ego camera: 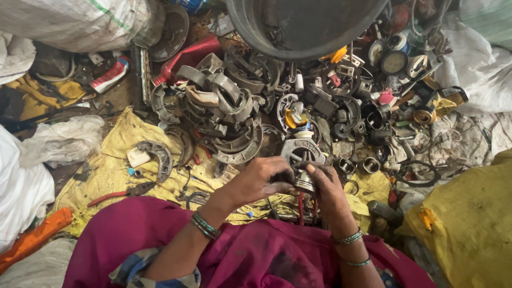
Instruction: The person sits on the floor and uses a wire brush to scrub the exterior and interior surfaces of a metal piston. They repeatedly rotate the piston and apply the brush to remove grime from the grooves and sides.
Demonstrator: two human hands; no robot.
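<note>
Both hands clamp one small metal part (304,182) at lower centre: left hand (264,178) over its top, right hand (326,186) alongside. Red-handled pliers (125,192) lie lower left on yellow sacking (106,170). Risk: greasy fingers slip; part drops into scrap heap (298,101).

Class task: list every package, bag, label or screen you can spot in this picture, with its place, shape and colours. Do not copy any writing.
Tube: upper left on the floor, flattened, red and white.
White sack: top left, bulging, woven, with a green stripe.
Yellow sack: right edge, full, woven.
Clear plastic bag: left, crumpled.
Yellow sacking: spread flat under the scrap.
Screens: none visible.
</note>
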